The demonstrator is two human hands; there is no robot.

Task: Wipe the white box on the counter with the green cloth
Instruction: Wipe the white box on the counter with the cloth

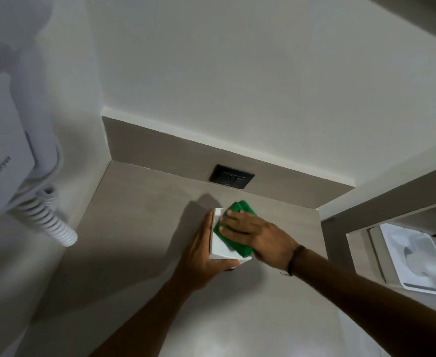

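On the grey counter [139,228], near its back edge and just below the black wall socket [231,176], sits the white box [220,247]; the left hand [202,256] clasps its left side, fingers stretched along the wall of the box and thumb wrapped round the near corner; the right hand [253,234] lies flat on top, fingers spread and not curled, pressing the folded green cloth [237,228] against the lid; the cloth covers the right part of the lid and sticks out past the fingertips toward the socket; a dark band circles the right wrist; a white hair dryer [8,150] with a coiled cord [49,217] hangs on the left wall; a white tray [402,256] sits on a shelf at right.
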